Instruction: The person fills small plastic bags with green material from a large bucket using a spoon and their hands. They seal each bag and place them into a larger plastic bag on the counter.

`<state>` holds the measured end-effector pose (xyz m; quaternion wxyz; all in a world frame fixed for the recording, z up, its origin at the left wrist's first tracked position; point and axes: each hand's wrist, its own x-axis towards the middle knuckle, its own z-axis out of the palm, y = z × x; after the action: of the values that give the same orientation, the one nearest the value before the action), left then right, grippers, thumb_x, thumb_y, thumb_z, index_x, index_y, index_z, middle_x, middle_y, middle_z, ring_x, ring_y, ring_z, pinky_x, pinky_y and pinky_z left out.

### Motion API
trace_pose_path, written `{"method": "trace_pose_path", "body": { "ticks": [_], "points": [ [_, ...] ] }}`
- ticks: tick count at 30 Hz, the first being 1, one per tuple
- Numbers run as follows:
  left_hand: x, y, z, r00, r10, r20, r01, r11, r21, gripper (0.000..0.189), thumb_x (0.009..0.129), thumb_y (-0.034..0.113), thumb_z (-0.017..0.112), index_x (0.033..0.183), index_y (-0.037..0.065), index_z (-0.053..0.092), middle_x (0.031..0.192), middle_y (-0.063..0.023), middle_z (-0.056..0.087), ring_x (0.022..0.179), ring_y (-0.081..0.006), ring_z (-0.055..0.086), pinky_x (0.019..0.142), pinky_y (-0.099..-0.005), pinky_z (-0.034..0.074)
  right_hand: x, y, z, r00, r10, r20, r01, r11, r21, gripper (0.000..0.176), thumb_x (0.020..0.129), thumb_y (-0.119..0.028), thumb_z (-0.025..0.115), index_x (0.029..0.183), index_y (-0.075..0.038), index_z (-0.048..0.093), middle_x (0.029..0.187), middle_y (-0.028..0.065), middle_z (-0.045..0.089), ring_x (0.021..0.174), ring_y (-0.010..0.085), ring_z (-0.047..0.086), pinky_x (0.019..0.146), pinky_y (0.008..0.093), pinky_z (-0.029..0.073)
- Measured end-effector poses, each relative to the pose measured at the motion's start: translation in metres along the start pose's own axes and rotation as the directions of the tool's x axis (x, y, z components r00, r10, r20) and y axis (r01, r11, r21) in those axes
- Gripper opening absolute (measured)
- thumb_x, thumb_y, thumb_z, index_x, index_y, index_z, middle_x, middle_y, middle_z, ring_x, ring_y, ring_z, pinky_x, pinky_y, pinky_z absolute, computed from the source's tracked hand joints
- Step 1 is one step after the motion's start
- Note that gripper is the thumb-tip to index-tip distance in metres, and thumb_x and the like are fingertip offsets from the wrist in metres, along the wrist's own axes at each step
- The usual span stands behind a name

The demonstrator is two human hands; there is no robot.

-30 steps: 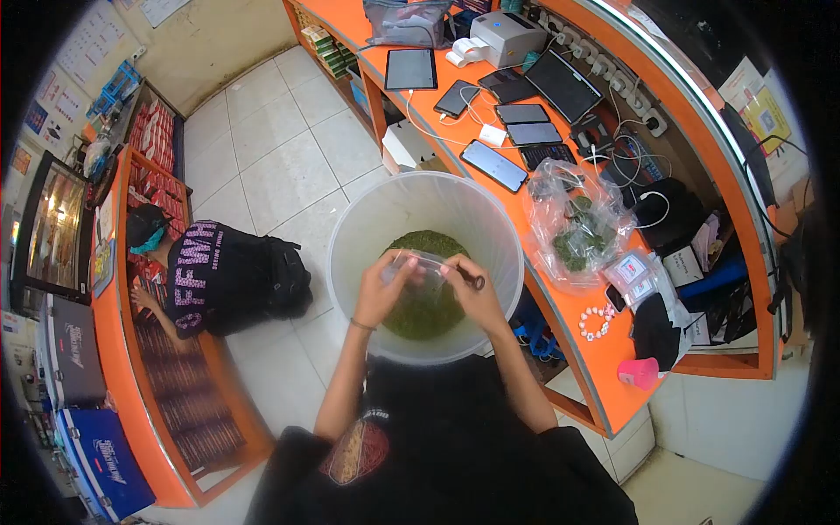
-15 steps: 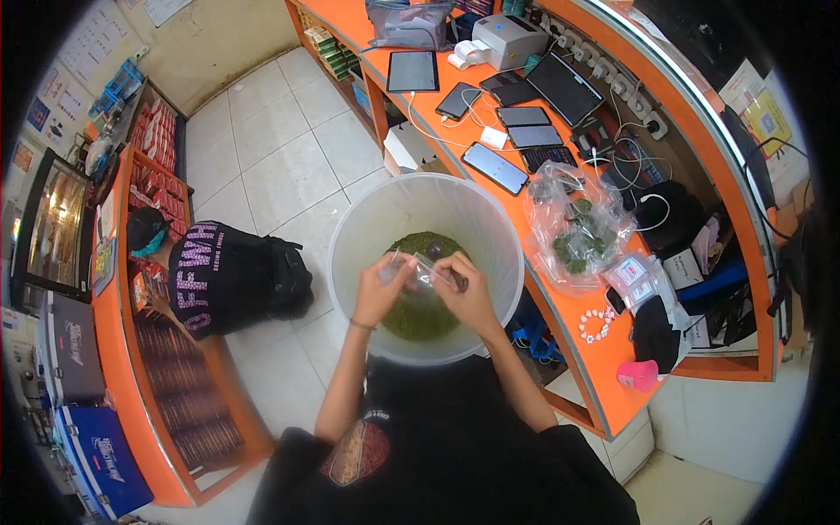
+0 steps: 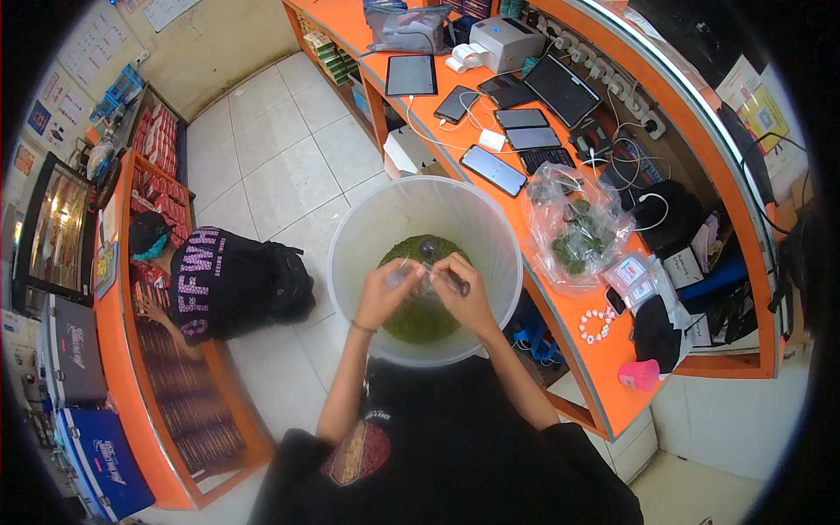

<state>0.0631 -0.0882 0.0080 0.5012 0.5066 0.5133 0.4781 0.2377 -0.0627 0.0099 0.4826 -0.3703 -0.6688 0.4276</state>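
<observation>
Both my hands are over a large translucent round tub (image 3: 350,232) with green flaky material (image 3: 429,328) in the bottom. Between them is a small clear plastic bag (image 3: 411,298). My left hand (image 3: 382,293) pinches one side of its top edge, and the fingertips of my right hand (image 3: 468,302) close on the other side. A short dark brown handle-like piece (image 3: 456,283) is tucked in my right fingers; its other end is hidden. Beyond my fingertips, a dark round object (image 3: 429,248) rests on the green material.
Right of the tub, an orange counter (image 3: 560,328) carries phones, a tablet (image 3: 411,75), a label printer (image 3: 506,44), an opened plastic bag of green material (image 3: 577,245), a beaded bracelet (image 3: 596,325) and a pink cup (image 3: 640,375). At left, another person (image 3: 227,280) crouches by a shelf (image 3: 188,385).
My hands stay over the tub, fingertips now closer together at the bag's top edge. The bag has turned and shows less of its face. The other person's hand has shifted at the shelf.
</observation>
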Motion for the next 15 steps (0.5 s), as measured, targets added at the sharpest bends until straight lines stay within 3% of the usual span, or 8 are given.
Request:
{"method": "trace_pose_path", "body": {
  "ticks": [4, 6, 7, 9, 11, 12, 14, 15],
  "points": [
    [-0.002, 0.000, 0.000, 1.000, -0.014, 0.020, 0.012, 0.991, 0.137, 0.021, 0.091, 0.021, 0.068, 0.097, 0.001, 0.068, 0.079, -0.0025, 0.067, 0.071, -0.0086, 0.061, 0.067, -0.0255, 0.050, -0.001, -0.005, 0.001, 0.998, 0.050, 0.026, -0.049, 0.998, -0.050, 0.010, 0.082, -0.006, 0.066, 0.086, 0.000, 0.060, 0.075, 0.0069, 0.051, 0.064, 0.0164, 0.052, 0.058, 0.0289, 0.041],
    [-0.002, -0.007, 0.000, 0.985, 0.171, -0.024, -0.157, 0.945, 0.286, 0.020, 0.091, 0.020, 0.068, 0.097, 0.001, 0.069, 0.081, -0.0035, 0.068, 0.074, -0.0101, 0.060, 0.071, -0.0279, 0.050, -0.004, -0.005, 0.000, 0.999, 0.039, 0.028, -0.038, 0.998, -0.054, 0.008, 0.082, -0.006, 0.065, 0.085, -0.001, 0.059, 0.074, 0.0066, 0.050, 0.063, 0.0151, 0.052, 0.058, 0.0290, 0.041],
    [-0.002, -0.006, -0.002, 0.984, 0.176, -0.004, -0.168, 0.945, 0.279, 0.020, 0.091, 0.020, 0.068, 0.097, 0.001, 0.069, 0.081, -0.0035, 0.068, 0.074, -0.0101, 0.060, 0.071, -0.0279, 0.050, -0.005, -0.005, -0.002, 0.999, 0.040, 0.010, -0.039, 0.997, -0.064, 0.008, 0.082, -0.006, 0.065, 0.085, -0.001, 0.059, 0.074, 0.0066, 0.050, 0.063, 0.0151, 0.052, 0.058, 0.0290, 0.041],
    [-0.002, -0.002, -0.011, 0.930, 0.235, -0.282, -0.128, 0.928, 0.350, 0.019, 0.091, 0.020, 0.067, 0.097, 0.001, 0.069, 0.081, -0.0066, 0.069, 0.075, -0.0123, 0.061, 0.074, -0.0295, 0.050, -0.007, -0.005, -0.009, 0.999, 0.047, -0.010, -0.047, 0.995, -0.083, 0.008, 0.082, -0.006, 0.065, 0.084, -0.001, 0.059, 0.073, 0.0063, 0.049, 0.063, 0.0155, 0.053, 0.058, 0.0291, 0.042],
    [0.005, -0.006, -0.026, 0.861, 0.219, -0.460, -0.072, 0.946, 0.316, 0.020, 0.091, 0.020, 0.067, 0.096, 0.001, 0.069, 0.081, -0.0083, 0.069, 0.075, -0.0139, 0.062, 0.073, -0.0294, 0.050, -0.010, -0.003, -0.020, 0.999, 0.036, -0.035, -0.039, 0.992, -0.117, 0.009, 0.081, -0.005, 0.065, 0.081, -0.002, 0.057, 0.073, 0.0068, 0.049, 0.063, 0.0175, 0.053, 0.058, 0.0301, 0.043],
    [0.010, -0.004, -0.028, 0.868, 0.223, -0.443, -0.083, 0.946, 0.314, 0.020, 0.091, 0.020, 0.067, 0.096, 0.001, 0.069, 0.081, -0.0083, 0.069, 0.075, -0.0139, 0.062, 0.073, -0.0294, 0.050, -0.012, -0.001, -0.024, 0.998, 0.057, -0.020, -0.060, 0.982, -0.177, 0.011, 0.080, -0.007, 0.066, 0.081, -0.002, 0.057, 0.075, 0.0079, 0.051, 0.064, 0.0195, 0.055, 0.059, 0.0319, 0.044],
    [0.017, 0.034, -0.025, 0.904, 0.185, -0.385, 0.031, 0.871, 0.490, 0.021, 0.091, 0.020, 0.067, 0.096, -0.001, 0.068, 0.083, -0.0098, 0.069, 0.078, -0.0153, 0.063, 0.076, -0.0296, 0.050, -0.017, 0.003, -0.028, 0.997, 0.081, -0.017, -0.083, 0.967, -0.242, 0.012, 0.080, -0.008, 0.067, 0.081, -0.002, 0.056, 0.076, 0.0090, 0.052, 0.066, 0.0214, 0.058, 0.060, 0.0337, 0.045],
    [0.026, 0.047, -0.014, 0.918, 0.207, -0.337, -0.028, 0.885, 0.465, 0.021, 0.091, 0.020, 0.067, 0.097, -0.001, 0.068, 0.086, -0.0102, 0.070, 0.080, -0.0153, 0.063, 0.078, -0.0300, 0.050, -0.018, 0.006, -0.026, 0.990, 0.141, -0.004, -0.135, 0.943, -0.305, 0.013, 0.080, -0.009, 0.067, 0.081, -0.002, 0.056, 0.077, 0.0102, 0.054, 0.069, 0.0237, 0.059, 0.062, 0.0360, 0.047]
  ]
}}
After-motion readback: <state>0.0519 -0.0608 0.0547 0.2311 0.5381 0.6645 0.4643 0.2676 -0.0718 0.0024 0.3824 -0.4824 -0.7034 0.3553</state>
